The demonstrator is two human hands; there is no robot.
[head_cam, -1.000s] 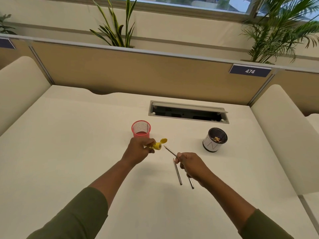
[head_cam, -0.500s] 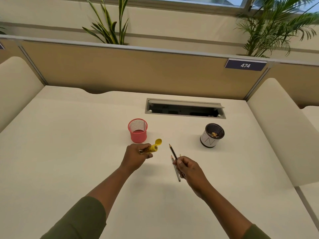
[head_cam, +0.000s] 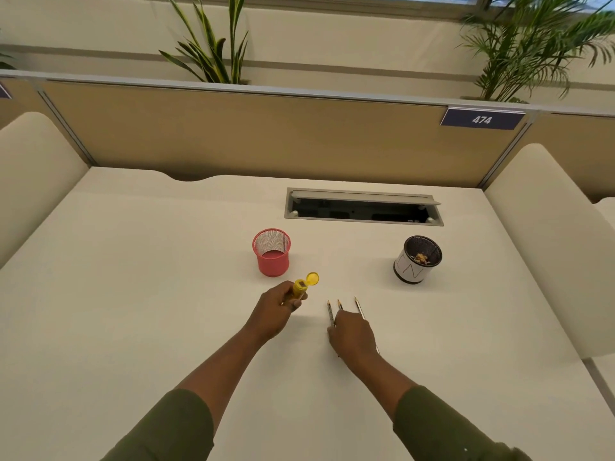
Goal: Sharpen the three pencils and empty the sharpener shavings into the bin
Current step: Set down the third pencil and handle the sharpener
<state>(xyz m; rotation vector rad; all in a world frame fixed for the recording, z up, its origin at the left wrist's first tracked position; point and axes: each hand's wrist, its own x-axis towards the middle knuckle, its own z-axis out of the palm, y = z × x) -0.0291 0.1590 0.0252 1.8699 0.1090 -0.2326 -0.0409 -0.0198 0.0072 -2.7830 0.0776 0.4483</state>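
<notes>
Head view: left hand [head_cam: 276, 312] closed around the yellow sharpener [head_cam: 300, 288], held just above the table [head_cam: 133, 294], its hinged lid [head_cam: 312, 278] flipped open toward the far side. Right hand [head_cam: 351, 334] is palm-down over the near ends of the three pencils [head_cam: 339, 305]; can't tell whether the fingers grip any of them or just rest on top. Pencils lie side by side on the table, tips pointing away from the person, left two close together, the third [head_cam: 358, 307] a bit to the right. All three tips look sharpened, though they're small in frame. Bin [head_cam: 417, 259], a white-wrapped cup with dark mesh inside, stands right of the pencils and further back, with some shavings [head_cam: 422, 258] at the bottom. Pink mesh cup [head_cam: 271, 252] stands upright just beyond the sharpener, nothing in it that I can see. Cable hatch [head_cam: 364, 207] in the table behind both cups is open. Green sleeves [head_cam: 173, 427] on both arms.
</notes>
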